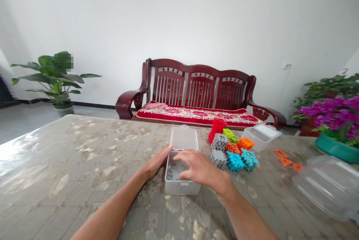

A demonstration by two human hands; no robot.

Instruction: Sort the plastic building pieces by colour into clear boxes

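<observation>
Table [84, 180] with a patterned cover fills the foreground. Beyond its far edge stands a dark red wooden bench [202, 83] with a red floral cushion [190, 112]. A potted plant [60, 79] stands at far left; purple flowers [339, 114] in a green bowl [336, 148] stand at right. Clear plastic containers [331, 184] sit at near right.

A translucent box [182, 188] is located near centre, between the two hands, its lid [184, 138] folded open on the far side. Right hand [200, 167] reaches over the right wall into the opening, thumb and forefinger spread apart; nothing is visible between them. Left hand [157, 162] lies along the box's left side, fingertips at the far left corner; whether it grips or merely rests cannot be determined.

In this inspector's judgement, sound practice is to brace the box with the left hand, keep the right wrist clear of the rim and pinch lightly.

Grouped blocks [220, 141] in several colours stand right of the box, beyond the right hand. Small grey pieces [170, 174] lie on the box floor, left of the right thumb and apart from it.
</observation>
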